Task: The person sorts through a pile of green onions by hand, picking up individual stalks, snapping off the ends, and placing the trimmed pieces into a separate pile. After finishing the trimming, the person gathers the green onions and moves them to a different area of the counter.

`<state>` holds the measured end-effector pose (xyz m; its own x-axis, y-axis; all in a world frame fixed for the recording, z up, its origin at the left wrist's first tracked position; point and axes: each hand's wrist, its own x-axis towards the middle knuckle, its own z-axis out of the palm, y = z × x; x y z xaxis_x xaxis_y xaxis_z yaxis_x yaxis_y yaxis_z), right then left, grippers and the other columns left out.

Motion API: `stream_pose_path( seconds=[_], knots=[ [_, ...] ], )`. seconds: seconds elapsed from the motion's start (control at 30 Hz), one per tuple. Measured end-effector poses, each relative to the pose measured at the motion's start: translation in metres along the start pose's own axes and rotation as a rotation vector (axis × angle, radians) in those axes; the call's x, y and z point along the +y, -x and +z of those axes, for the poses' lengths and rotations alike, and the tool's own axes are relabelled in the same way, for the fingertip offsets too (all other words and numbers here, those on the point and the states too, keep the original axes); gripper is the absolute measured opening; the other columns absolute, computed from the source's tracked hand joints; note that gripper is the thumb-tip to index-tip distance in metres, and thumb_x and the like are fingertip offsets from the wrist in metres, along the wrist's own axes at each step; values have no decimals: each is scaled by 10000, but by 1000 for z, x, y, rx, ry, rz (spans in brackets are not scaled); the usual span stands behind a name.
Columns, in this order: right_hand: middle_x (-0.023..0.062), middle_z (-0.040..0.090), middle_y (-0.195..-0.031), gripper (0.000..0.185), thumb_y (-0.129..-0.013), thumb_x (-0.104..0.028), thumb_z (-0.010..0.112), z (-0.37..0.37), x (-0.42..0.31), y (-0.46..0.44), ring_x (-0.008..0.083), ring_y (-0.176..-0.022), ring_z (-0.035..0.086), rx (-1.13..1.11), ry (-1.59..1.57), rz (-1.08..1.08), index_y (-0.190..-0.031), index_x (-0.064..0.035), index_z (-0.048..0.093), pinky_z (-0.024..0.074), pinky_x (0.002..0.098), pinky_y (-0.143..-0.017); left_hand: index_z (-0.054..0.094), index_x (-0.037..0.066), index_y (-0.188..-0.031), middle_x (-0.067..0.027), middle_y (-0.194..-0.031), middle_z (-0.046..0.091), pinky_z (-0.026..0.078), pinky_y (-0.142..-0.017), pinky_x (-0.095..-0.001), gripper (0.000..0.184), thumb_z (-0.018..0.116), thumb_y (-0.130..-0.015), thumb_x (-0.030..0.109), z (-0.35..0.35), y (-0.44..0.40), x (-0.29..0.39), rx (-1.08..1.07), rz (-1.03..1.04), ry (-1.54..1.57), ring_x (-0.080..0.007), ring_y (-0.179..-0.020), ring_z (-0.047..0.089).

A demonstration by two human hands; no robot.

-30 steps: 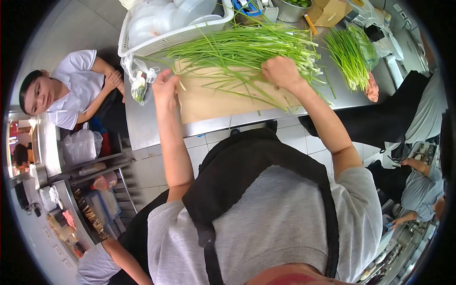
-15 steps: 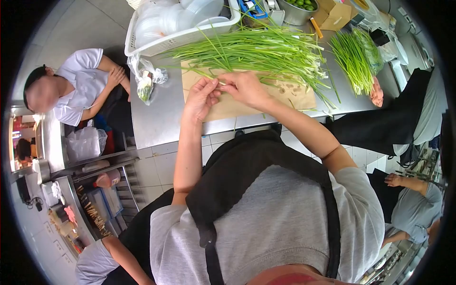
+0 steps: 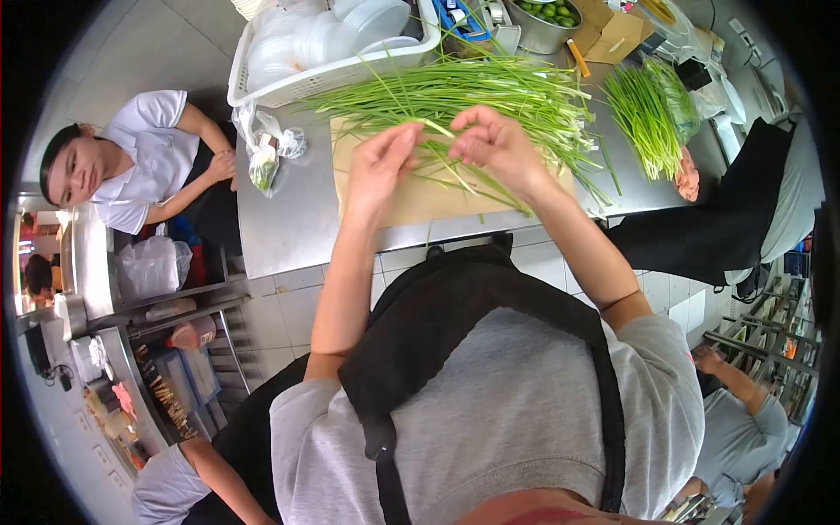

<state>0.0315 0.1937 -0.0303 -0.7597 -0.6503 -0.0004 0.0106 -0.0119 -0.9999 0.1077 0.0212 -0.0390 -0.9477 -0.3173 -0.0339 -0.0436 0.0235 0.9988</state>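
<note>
My left hand (image 3: 385, 166) is closed above the brown paper, thumb and fingers pinching a thin green onion (image 3: 437, 129). Its pale stalk reaches across to the curled fingers of my right hand (image 3: 499, 150), where the thumb and fingertips close around its end. Another loose stalk (image 3: 503, 194) slants below the right hand. Just beyond both hands spreads a large pile of green onions (image 3: 490, 87), white ends toward the right. Under the hands lies the brown paper (image 3: 402, 206), with stalks across part of it.
A white basket (image 3: 337, 68) of clear plastic containers stands at the back left, near a knotted plastic bag (image 3: 262, 162). Another bunch of green onions (image 3: 643, 118) lies right, beside a person in a black apron. A metal pot (image 3: 542, 39) holds green fruit. Another person sits left.
My hands have moved apart slightly, the right one lifting and turning so its index finger rises. The stalk between them shows more. The person at left has lowered their arms slightly.
</note>
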Motion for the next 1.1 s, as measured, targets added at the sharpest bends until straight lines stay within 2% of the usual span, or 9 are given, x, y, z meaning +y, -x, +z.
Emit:
stream_pose_path(
  seconds=[0.07, 0.17, 0.33, 0.5, 0.6, 0.77, 0.83, 0.93, 1.1],
  knots=[
    [29, 629, -776, 148, -819, -84, 586, 5, 10, 4, 51, -605, 492, -52, -15, -24, -952, -57, 528, 388, 198, -566, 634, 42, -877, 7, -736, 601, 392, -540, -190, 156, 575, -846, 183, 18, -7, 0, -85, -96, 490, -58, -648, 518],
    [11, 587, -690, 97, -793, -87, 610, 4, 8, 9, 70, -600, 498, -112, 206, 8, -835, -27, 546, 407, 219, -559, 618, 47, -887, 2, -760, 611, 386, -537, -190, 172, 546, -866, 201, 31, -7, -1, -158, 14, 303, -53, -648, 514],
    [-1, 535, -592, 192, -751, -141, 671, -4, 1, 9, 58, -543, 459, 102, 322, -20, -681, -37, 525, 370, 231, -487, 584, 41, -968, -11, -773, 613, 389, -577, -193, 205, 494, -892, 209, 41, -8, -6, -172, -26, 475, -58, -664, 528],
    [-10, 506, -546, 199, -747, -142, 670, -8, 22, 14, 62, -509, 432, 14, 380, -4, -656, -40, 525, 333, 248, -449, 556, 40, -1024, -30, -802, 618, 390, -647, -209, 235, 448, -910, 214, 49, -4, -11, -69, 94, 393, -68, -707, 537],
    [-28, 489, -571, 180, -767, -115, 651, -7, 21, 17, 52, -531, 416, -43, 323, 69, -669, -36, 522, 332, 235, -472, 545, 30, -1041, -54, -837, 620, 382, -654, -215, 244, 426, -915, 202, 55, 7, 0, 18, 9, 610, -73, -713, 523],
    [-27, 514, -645, 143, -802, -128, 626, -15, -4, 18, 58, -594, 446, -252, 597, 82, -741, -24, 550, 366, 226, -537, 540, 5, -961, -40, -732, 530, 387, -646, -233, 219, 395, -915, 164, 53, 12, -6, -112, 85, 253, -100, -692, 492],
    [-12, 571, -714, 159, -830, -174, 598, -21, -3, 10, 76, -643, 491, -14, 348, 20, -827, -15, 583, 392, 237, -571, 535, 3, -943, -29, -696, 499, 382, -619, -227, 226, 387, -911, 171, 53, 11, -9, -154, 84, 280, -97, -654, 467],
    [-8, 605, -776, 181, -850, -187, 570, -15, -9, -1, 70, -702, 520, 40, 171, -116, -902, -16, 595, 404, 220, -596, 527, 0, -911, -11, -643, 450, 358, -546, -214, 248, 366, -902, 188, 54, 11, -11, -257, 17, 331, -90, -582, 415],
    [1, 612, -777, 164, -852, -176, 561, -10, -21, -14, 60, -687, 517, 175, -82, -33, -931, -37, 597, 392, 196, -581, 514, -3, -862, 11, -607, 394, 271, -433, -202, 263, 341, -878, 194, 47, 14, -10, -398, -175, 452, -71, -508, 336]
  ],
)
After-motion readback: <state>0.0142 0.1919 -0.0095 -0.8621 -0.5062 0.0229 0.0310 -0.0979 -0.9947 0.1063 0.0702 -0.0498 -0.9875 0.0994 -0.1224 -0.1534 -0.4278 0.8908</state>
